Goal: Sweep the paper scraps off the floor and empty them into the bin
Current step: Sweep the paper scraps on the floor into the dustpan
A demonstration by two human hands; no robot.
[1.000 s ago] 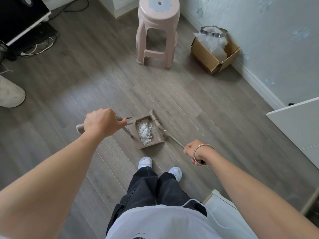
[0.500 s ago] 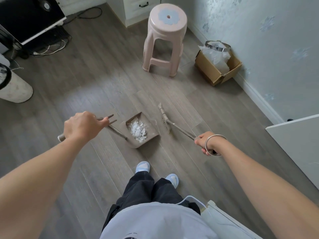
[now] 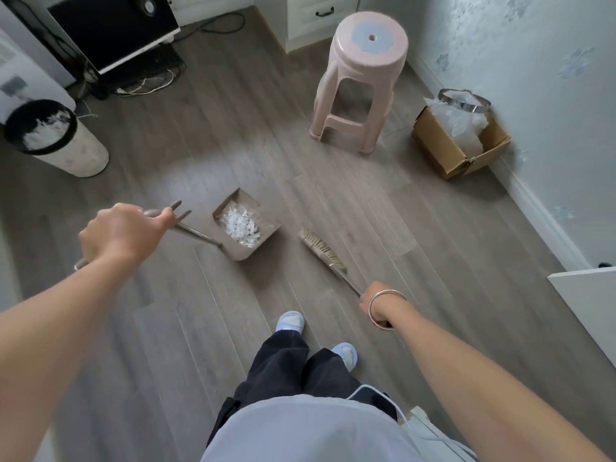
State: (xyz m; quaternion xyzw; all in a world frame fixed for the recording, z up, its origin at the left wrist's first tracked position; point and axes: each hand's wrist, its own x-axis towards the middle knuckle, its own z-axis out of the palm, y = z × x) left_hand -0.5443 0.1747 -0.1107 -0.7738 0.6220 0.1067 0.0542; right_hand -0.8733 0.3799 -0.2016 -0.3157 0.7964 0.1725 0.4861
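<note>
A beige dustpan [image 3: 265, 213] sits low over the wooden floor, holding a heap of white paper scraps [image 3: 241, 226]. My left hand [image 3: 121, 230] grips the top of its long handle. The broom [image 3: 321, 250] lies angled to the right of the pan, bristles apart from it, and my right hand [image 3: 375, 306], with a bangle on the wrist, grips its thin handle. A round bin [image 3: 83, 150] with a black rim stands at the far left, with white scraps inside.
A pink plastic stool [image 3: 358, 81] stands ahead. A cardboard box [image 3: 443, 151] with plastic wrap and a metal ring sits against the right wall. A monitor and cables are at the back left. A white panel [image 3: 590, 301] juts in at right. My feet are below the pan.
The broom has pulled away from the dustpan to the right. The pan has turned and shifted left with the scraps inside. The view has lifted, and the bin at the left now shows.
</note>
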